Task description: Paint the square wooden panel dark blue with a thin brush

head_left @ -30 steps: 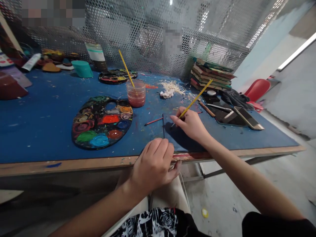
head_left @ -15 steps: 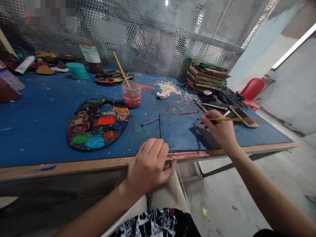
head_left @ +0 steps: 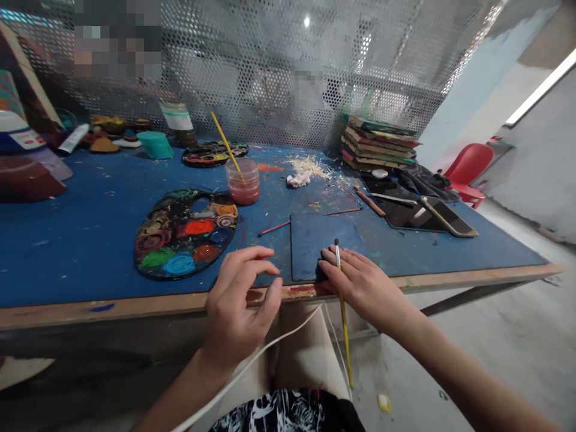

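My right hand (head_left: 366,285) rests on the lower right of a small blue-painted square panel (head_left: 310,246) at the table's front edge. Held between its fingers is a yellow-handled paintbrush (head_left: 344,327), dark bristles up, handle hanging below the edge. My left hand (head_left: 243,297) hovers by the edge, left of the panel, empty with fingers curved and apart. Left of it lies a paint palette (head_left: 180,225) with red, blue, green and orange paint. A thin brush (head_left: 274,228) lies beside the panel's left side, and another thin brush (head_left: 342,212) above it.
A jar of reddish water (head_left: 243,189) holds a yellow brush. Behind the panel are pale shavings (head_left: 310,167) and crumpled tissue (head_left: 299,179). To the right lie a tablet (head_left: 400,216), a phone (head_left: 450,217) and stacked boards (head_left: 378,144). A white cable (head_left: 288,333) crosses my lap.
My right hand has come left and down onto the panel, turning the brush upright. My left hand has moved left off the panel's corner, its fingers opening. The view has shifted slightly.
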### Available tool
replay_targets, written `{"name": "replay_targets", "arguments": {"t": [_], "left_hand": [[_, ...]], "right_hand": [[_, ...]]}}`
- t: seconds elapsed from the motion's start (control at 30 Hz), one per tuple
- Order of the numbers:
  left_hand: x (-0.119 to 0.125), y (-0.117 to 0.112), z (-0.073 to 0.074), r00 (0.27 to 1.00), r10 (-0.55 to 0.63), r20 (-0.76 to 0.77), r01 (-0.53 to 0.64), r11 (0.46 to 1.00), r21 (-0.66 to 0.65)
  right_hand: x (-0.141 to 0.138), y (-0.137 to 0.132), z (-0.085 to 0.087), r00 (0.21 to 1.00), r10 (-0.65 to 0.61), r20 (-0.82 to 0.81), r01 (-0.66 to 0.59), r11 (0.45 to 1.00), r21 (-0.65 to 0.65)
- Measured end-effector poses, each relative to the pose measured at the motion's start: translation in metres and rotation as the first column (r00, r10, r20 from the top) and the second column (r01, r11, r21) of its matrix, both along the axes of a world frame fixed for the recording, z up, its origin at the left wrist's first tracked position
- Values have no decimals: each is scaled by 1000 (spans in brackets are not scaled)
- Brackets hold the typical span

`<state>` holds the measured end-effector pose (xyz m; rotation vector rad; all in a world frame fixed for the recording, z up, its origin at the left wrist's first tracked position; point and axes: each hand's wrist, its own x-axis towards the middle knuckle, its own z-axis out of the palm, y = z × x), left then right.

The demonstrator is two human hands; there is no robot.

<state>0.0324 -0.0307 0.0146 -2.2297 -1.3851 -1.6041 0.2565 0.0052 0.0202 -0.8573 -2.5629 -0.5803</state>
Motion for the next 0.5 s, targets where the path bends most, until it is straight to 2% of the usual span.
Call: {"name": "replay_targets", "arguments": {"t": [0.2, 0.27, 0.4, 0.5], "left_hand": [[4, 0, 1, 1000, 15, 13, -16, 1000, 22], [3, 0, 2, 1000, 10, 17, -11, 1000, 13], [-4, 1, 8, 999, 17, 35, -16, 1000, -25], [-12, 2, 12, 997, 49, 55, -47, 998, -29]], "right_hand": [[4, -2, -2, 993, 113, 19, -114, 981, 159], [6, 0, 1, 992, 122, 19, -123, 988, 97], [6, 10, 18, 995, 88, -43, -95, 979, -181], [-3, 19, 29, 985, 166, -54, -173, 966, -192]]}}
